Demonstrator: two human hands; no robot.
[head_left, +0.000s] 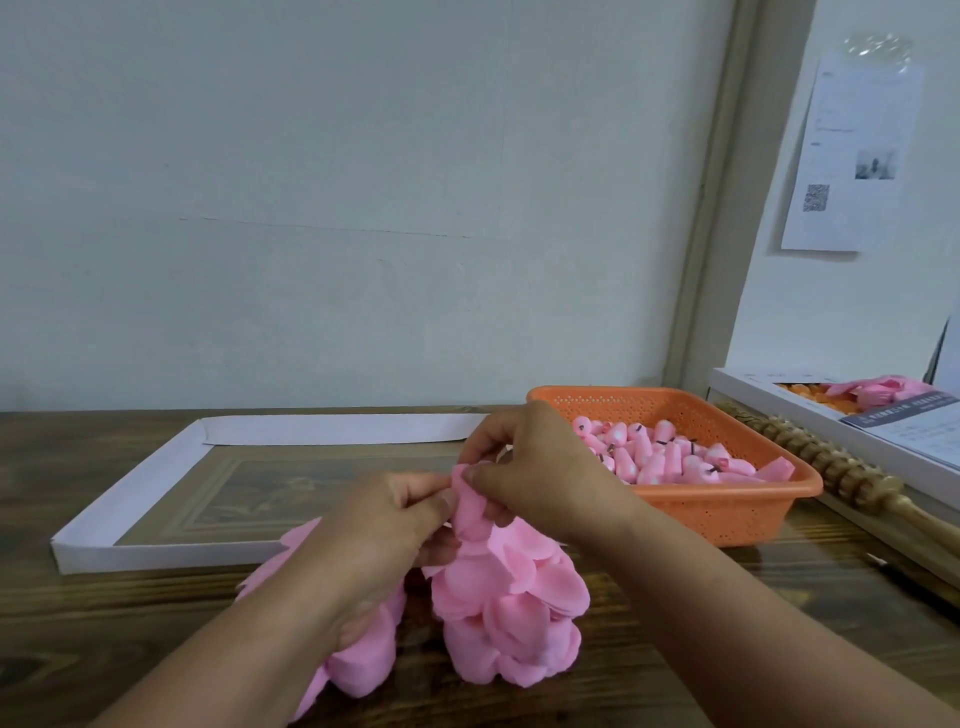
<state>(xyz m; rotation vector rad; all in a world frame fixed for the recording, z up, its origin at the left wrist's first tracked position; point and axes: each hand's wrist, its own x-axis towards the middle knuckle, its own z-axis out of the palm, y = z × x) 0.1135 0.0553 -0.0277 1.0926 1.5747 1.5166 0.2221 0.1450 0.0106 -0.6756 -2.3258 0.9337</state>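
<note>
A heap of pink fabric petals lies on the wooden table in front of me. Above its top, my left hand and my right hand meet and together pinch one pink petal, curling it between their fingertips. More pink petals lie under my left wrist. The right hand's fingers hide the petal's upper edge.
An orange plastic basket at the right holds several rolled pink buds with dark stems. A shallow white cardboard tray lies at the left. A wooden roller stick and a white box with pink and orange petals sit far right.
</note>
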